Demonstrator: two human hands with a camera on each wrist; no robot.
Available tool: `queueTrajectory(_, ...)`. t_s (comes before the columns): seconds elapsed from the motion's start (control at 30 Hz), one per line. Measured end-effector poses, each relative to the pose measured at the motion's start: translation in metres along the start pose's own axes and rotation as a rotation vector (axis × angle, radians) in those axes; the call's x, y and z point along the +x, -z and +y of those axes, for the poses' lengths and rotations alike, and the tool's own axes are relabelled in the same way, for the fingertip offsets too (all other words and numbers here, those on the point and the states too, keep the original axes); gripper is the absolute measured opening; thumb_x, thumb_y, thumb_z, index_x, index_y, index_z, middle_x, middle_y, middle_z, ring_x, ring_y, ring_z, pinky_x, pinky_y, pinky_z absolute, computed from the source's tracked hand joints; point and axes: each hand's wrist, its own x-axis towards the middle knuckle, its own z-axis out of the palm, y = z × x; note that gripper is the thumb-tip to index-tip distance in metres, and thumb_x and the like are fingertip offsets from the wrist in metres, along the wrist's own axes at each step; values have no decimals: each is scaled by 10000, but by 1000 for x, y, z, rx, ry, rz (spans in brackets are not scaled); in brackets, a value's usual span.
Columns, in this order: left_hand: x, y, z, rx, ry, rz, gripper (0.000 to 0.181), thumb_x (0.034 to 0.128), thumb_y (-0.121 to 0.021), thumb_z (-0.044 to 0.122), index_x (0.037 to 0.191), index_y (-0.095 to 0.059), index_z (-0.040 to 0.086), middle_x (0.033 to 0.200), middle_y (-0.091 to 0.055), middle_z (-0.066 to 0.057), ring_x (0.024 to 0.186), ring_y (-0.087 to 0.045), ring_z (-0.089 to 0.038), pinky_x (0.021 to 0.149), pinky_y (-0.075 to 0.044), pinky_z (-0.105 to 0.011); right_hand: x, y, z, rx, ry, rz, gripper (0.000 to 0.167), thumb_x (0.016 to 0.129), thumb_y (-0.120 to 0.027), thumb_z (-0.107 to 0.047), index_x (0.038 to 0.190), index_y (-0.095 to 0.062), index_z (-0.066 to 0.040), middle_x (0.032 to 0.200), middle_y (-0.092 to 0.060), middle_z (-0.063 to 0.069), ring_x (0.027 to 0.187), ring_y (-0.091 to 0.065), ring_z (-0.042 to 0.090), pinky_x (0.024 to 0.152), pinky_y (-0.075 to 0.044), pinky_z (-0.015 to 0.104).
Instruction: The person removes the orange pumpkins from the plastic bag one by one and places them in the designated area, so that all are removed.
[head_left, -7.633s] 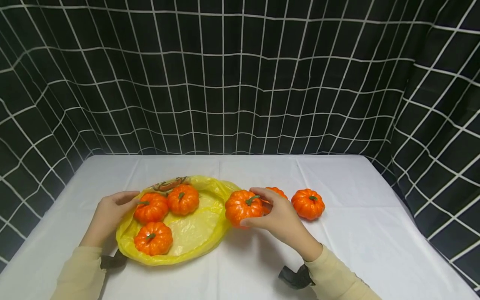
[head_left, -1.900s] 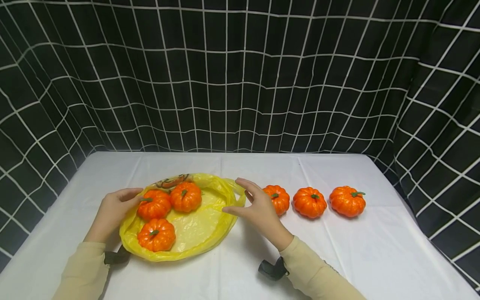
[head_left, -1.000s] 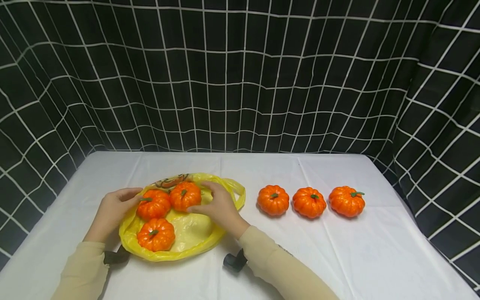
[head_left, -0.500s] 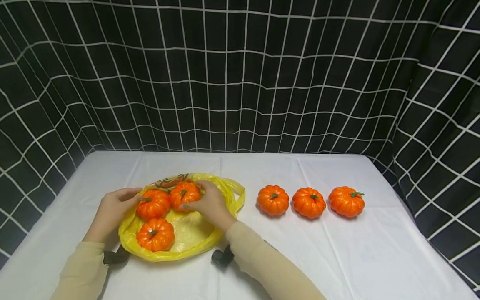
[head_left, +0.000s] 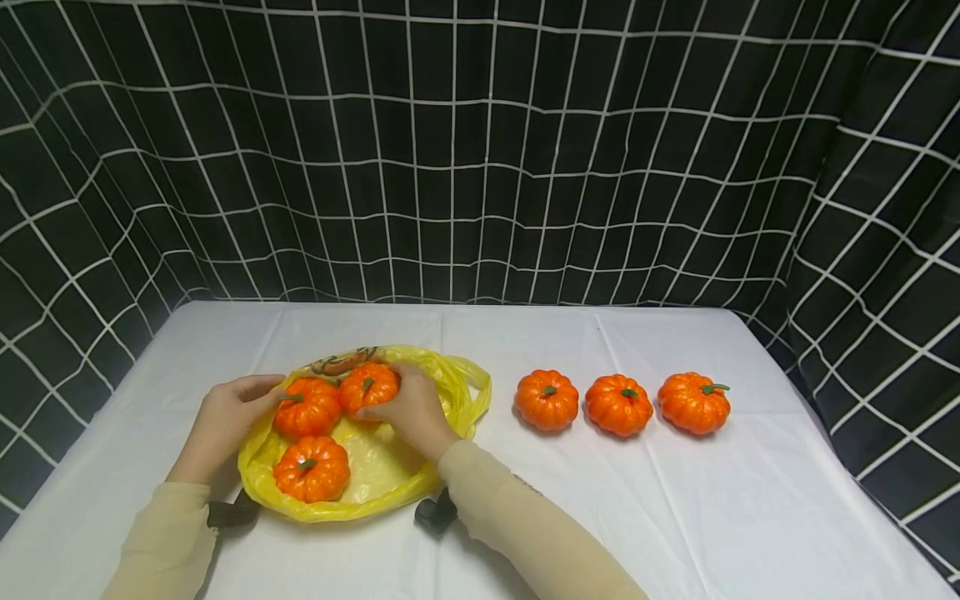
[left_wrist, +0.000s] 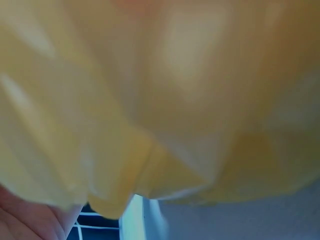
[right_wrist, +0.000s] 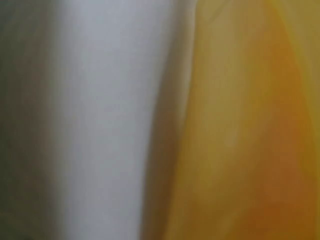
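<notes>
A yellow plastic bag (head_left: pixel 378 467) lies wide open on the left half of the table, with three small orange pumpkins inside. My right hand (head_left: pixel 415 408) reaches over the bag's right side and grips the back pumpkin (head_left: pixel 365 388), thumb in front and fingers behind. Beside it sit the left pumpkin (head_left: pixel 306 410) and the front pumpkin (head_left: pixel 312 471). My left hand (head_left: pixel 225 419) holds the bag's left rim; some of its fingers are hidden. Blurred yellow plastic (left_wrist: pixel 165 120) fills most of the left wrist view. The right wrist view shows the bag's side (right_wrist: pixel 225 120) close up.
Three more pumpkins stand in a row right of the bag: one nearest it (head_left: pixel 547 402), a middle one (head_left: pixel 618 407) and a far right one (head_left: pixel 693 404). The bag's handle loop (head_left: pixel 480 392) sticks out rightward. A white cloth (head_left: pixel 570 500) covers the table.
Since the earliest frame, a pumpkin in my right hand was set down at the row's right end. My right hand then moved left, into the bag, and took hold of the back pumpkin.
</notes>
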Motion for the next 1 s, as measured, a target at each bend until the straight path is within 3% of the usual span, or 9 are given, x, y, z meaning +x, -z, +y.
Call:
queueTrajectory(0.33, -1, 1, -1, -2, -5, 7, 523, 1013, -536, 337, 1377, -543, -39, 1400, -551, -281, 1362, -453, -431, 1134, -405, -543, -5, 4, 4, 48, -27, -1, 731, 724, -877, -132, 1370, -555, -14, 1360, -612, 162, 1250, -590, 296, 1085, -490, 397)
queueTrajectory(0.53, 0, 0, -1, -12, 7, 4, 531, 1014, -533, 351, 1382, -540, -33, 1415, -540, -278, 1368, -450, -424, 1126, -421, -528, -16, 22, 6, 114, -32, -20, 744, 730, -873, -162, 1383, -547, -17, 1380, -602, 163, 1261, -582, 296, 1088, -488, 404)
queueTrajectory(1.0, -1, -1, 0, -8, 14, -4, 576, 1012, -531, 408, 1388, -536, -28, 1419, -537, -277, 1374, -443, -424, 1128, -417, -536, -57, 66, 10, 65, 3, -10, 751, 724, -877, -208, 1378, -556, -22, 1389, -590, 178, 1299, -547, 328, 1108, -459, 474)
